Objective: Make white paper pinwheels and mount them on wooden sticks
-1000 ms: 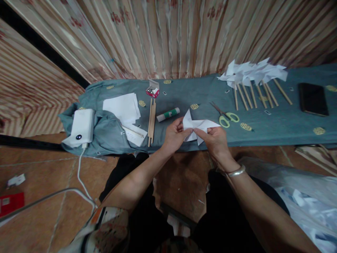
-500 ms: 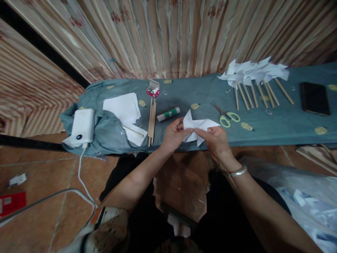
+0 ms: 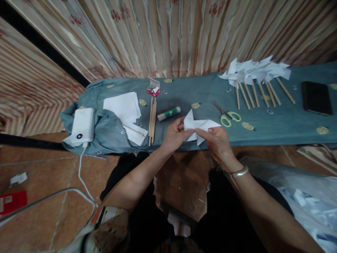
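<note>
A white paper pinwheel [image 3: 202, 124] is held over the front edge of the cloth-covered bench, its points folded toward the middle. My left hand [image 3: 176, 133] pinches its left side, thumb on top near the centre. From the right, my right hand [image 3: 216, 139] grips it the same way, its thumb almost meeting the other. Most fingers are hidden beneath the paper. Just beyond my left hand lies a green and white glue stick [image 3: 169, 114]. Scissors with light green handles [image 3: 225, 115] rest to the right of the paper.
Several thin wooden sticks [image 3: 152, 121] lie left of my hands, near an open red box [image 3: 153, 89] of small metal pieces. White paper sheets [image 3: 123, 106] and a power bank [image 3: 83, 125] sit farther left. Finished pinwheels on sticks [image 3: 255, 73] and a dark phone [image 3: 316, 98] occupy the right.
Both hands keep the same pinch on the paper pinwheel. The whole view has shifted very slightly; nothing on the bench has visibly moved.
</note>
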Demonstrator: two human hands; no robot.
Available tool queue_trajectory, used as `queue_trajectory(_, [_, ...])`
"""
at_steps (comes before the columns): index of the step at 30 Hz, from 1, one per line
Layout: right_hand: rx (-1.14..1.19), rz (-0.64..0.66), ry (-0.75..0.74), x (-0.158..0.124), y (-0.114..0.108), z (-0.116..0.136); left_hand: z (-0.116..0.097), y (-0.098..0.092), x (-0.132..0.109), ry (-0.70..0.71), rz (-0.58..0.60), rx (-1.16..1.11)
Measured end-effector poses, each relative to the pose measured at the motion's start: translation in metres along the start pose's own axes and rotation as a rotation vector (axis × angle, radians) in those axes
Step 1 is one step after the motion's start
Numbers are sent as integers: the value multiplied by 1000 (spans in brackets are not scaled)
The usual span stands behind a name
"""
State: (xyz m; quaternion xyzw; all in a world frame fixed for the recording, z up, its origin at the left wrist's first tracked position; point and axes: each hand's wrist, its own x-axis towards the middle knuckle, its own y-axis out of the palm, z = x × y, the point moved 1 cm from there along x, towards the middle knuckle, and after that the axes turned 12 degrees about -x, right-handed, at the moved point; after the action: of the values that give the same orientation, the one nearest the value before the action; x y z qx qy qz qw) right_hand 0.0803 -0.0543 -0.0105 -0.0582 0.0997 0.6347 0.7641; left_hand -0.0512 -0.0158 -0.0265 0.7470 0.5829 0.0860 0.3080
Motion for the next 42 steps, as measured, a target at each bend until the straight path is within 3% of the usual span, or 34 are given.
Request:
queue_trajectory(8, [98, -19, -1, -1, 3, 5, 1, 3, 1, -7, -2, -18])
queue_trajectory(19, [-31, -34, -33, 0, 2, 3, 8, 6, -6, -14, -47, -76])
queue_trajectory(25, [43, -20, -46, 2, -1, -1, 5, 6, -3, -6, -87, -121])
queue_trajectory(42, [13, 53, -30, 2, -4, -3, 4, 4, -1, 30, -38, -60])
